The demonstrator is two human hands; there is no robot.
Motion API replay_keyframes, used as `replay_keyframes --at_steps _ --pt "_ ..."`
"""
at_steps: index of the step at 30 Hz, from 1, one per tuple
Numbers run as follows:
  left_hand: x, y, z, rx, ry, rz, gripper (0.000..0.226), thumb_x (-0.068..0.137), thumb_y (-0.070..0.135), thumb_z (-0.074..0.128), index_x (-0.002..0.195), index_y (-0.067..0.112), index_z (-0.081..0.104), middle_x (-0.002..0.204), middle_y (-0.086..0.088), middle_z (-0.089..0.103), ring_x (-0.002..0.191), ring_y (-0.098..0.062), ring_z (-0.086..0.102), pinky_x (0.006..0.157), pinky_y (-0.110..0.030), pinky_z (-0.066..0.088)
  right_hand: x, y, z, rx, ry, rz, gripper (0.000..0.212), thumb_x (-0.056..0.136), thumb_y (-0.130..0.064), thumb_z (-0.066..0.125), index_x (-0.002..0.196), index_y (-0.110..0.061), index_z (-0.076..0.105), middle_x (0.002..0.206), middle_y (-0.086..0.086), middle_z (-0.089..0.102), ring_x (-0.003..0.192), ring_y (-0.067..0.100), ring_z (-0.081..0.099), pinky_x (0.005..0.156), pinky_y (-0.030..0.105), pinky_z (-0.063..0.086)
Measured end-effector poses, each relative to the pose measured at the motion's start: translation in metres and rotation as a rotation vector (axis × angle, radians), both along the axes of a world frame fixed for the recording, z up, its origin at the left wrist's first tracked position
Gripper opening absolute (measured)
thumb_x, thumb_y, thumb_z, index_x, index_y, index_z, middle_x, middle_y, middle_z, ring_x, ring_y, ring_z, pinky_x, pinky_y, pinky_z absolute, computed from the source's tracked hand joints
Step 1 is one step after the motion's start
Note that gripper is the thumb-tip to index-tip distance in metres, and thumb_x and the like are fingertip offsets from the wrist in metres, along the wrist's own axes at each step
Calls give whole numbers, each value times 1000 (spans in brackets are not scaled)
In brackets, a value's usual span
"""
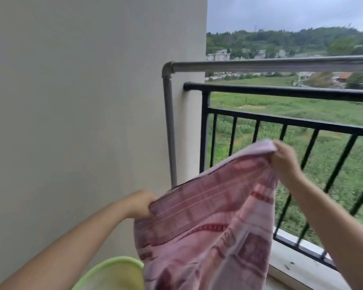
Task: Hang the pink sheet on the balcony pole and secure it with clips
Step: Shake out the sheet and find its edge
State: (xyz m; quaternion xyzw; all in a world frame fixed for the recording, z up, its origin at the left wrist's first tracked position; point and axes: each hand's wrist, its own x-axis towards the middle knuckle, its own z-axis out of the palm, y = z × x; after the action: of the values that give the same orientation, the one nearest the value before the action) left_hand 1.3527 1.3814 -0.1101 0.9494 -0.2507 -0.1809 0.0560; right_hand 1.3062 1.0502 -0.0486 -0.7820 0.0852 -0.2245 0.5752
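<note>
The pink sheet (208,222), patterned with darker red bands, hangs spread between my two hands in front of the railing. My left hand (139,204) grips its left edge low down, close to the wall. My right hand (285,158) pinches its upper right corner, held higher. The grey balcony pole (270,65) runs horizontally above the railing and bends down at the wall corner. The sheet is well below the pole and does not touch it. No clips are in view.
A black metal railing (281,92) with vertical bars stands just behind the sheet, on a white ledge (298,266). A beige wall (82,101) fills the left side. A light green basin (113,273) sits at the bottom, partly behind the sheet.
</note>
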Motion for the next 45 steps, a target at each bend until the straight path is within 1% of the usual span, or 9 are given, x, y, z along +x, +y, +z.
replay_keyframes --at_steps 4,8,16,24,27,29,32,38,45 --pt "15 -51 -29 -352 124 101 33 69 28 47 94 13 62 93 -5 59 94 -14 52 79 -29 44 -20 -68 39 -80 -223 -386 29 77 -6 37 59 -17 57 54 -3 58 52 7 53 45 19 39" --pt "11 -110 12 -628 -126 38 37 81 26 44 105 2 58 105 -17 64 101 -24 59 78 -30 42 -41 -112 20 -431 56 -515 25 71 -18 43 75 1 60 77 22 61 72 29 56 51 27 34" --pt "25 -139 142 -361 -973 -99 19 95 18 38 104 6 50 90 -26 64 83 -38 62 65 -37 43 -96 -137 54 -581 107 -667 45 77 -40 46 69 4 53 67 19 54 64 27 49 51 36 31" --pt "19 -170 129 -209 -476 -86 74 83 33 60 139 11 19 140 -20 38 126 -33 41 102 -42 39 -81 -74 84 -597 145 -402 28 88 -23 50 72 -2 62 61 8 57 54 20 47 39 15 37" --pt "-16 -198 121 -670 -43 -296 104 69 46 67 145 13 3 145 -11 32 133 -24 33 112 -39 29 -62 -28 89 -607 89 -213 14 89 -20 50 81 -8 51 63 -3 47 53 11 43 32 11 32" --pt "-33 -210 111 -912 43 -361 62 77 39 66 128 14 41 109 -9 57 99 -21 56 88 -38 47 -61 -6 97 -594 70 -126 10 89 -17 50 92 -8 48 70 -3 47 57 9 44 33 8 34" --pt "-35 -203 94 -1070 -22 -323 14 88 22 50 77 18 56 67 1 52 61 -10 51 60 -24 44 -75 0 94 -622 106 -23 15 84 -16 56 96 -12 48 76 -7 46 64 6 46 49 16 44" --pt "-22 -149 92 -1178 -446 -154 19 87 11 49 88 -2 63 71 -2 56 64 -8 48 56 -4 36 -74 5 -56 -527 748 561 41 72 -6 69 110 -7 56 109 6 63 96 18 59 90 33 49" --pt "30 -61 83 -717 -677 531 23 90 6 41 97 -8 57 106 -33 60 98 -43 56 79 -40 43 -60 -27 -130 -851 839 282 22 84 -18 52 90 0 64 81 8 58 77 14 47 68 27 42"
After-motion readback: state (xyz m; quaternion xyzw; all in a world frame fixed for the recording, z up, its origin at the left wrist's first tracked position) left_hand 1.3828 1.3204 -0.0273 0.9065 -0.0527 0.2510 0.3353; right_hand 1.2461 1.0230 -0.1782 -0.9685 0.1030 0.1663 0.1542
